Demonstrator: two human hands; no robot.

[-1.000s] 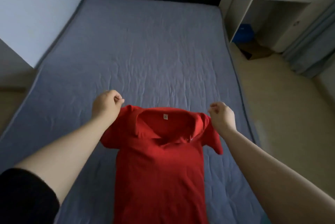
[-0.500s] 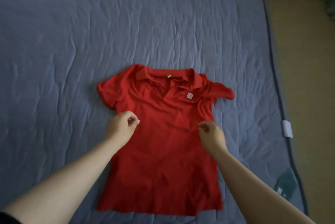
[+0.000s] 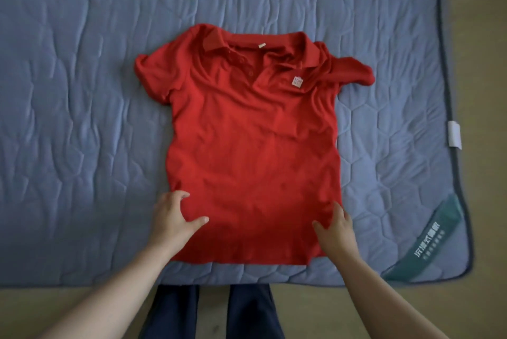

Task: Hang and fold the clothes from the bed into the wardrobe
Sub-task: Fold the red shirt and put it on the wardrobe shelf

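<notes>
The left hand (image 3: 175, 218) lies flat on the lower left side of the red polo shirt (image 3: 252, 146), fingers spread and thumb stretched across the cloth, gripping nothing. The right hand (image 3: 336, 231) rests the same way on the lower right side, fingers straight and relaxed.

The shirt lies front up on the blue quilted bed (image 3: 82, 119), close to its near edge. Its long axis runs straight away from the person: hem nearest, collar pointing to the far side. The sleeve on the left is bunched and the one on the right trails outward.

A small white square label (image 3: 297, 81) with red print sits on the chest, too small to read for sure. A pale tag (image 3: 261, 45) shows inside the neck. On the bed's near right corner a green band (image 3: 428, 242) carries white characters, blurred, and a white tag (image 3: 454, 138) hangs at the right edge.

Half a second ago both hands were curled at chest height on the shirt. Now they lie opened and lower, near the hem. The person's dark trouser legs (image 3: 170, 311) stand on the tan floor (image 3: 488, 119).
</notes>
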